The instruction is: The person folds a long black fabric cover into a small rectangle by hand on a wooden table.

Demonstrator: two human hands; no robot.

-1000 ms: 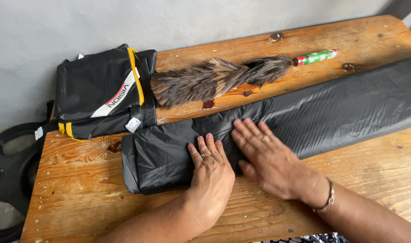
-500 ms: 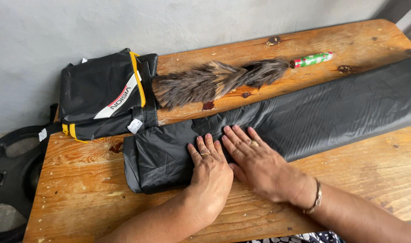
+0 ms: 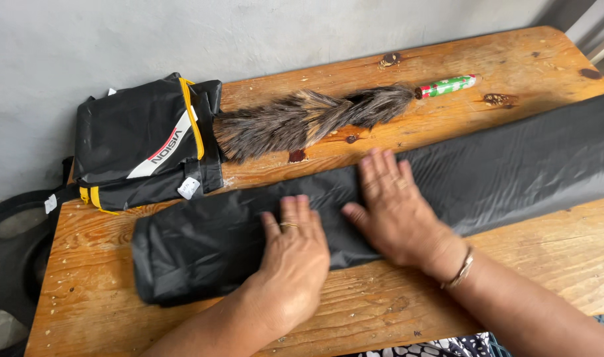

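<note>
The long black fabric strip (image 3: 513, 158) is running out past the right edge, so its far end is not showing. The left hand (image 3: 294, 254) and right hand (image 3: 398, 208) are covering the fabric beneath their palms. Both forearms are being cut off at the bottom edge. A dark round object (image 3: 11, 264) is lying partly outside the left edge.

Probably a home yard or shed: worn wooden table (image 3: 513, 66), bare grey wall (image 3: 249, 33), feather duster (image 3: 302, 119).
</note>
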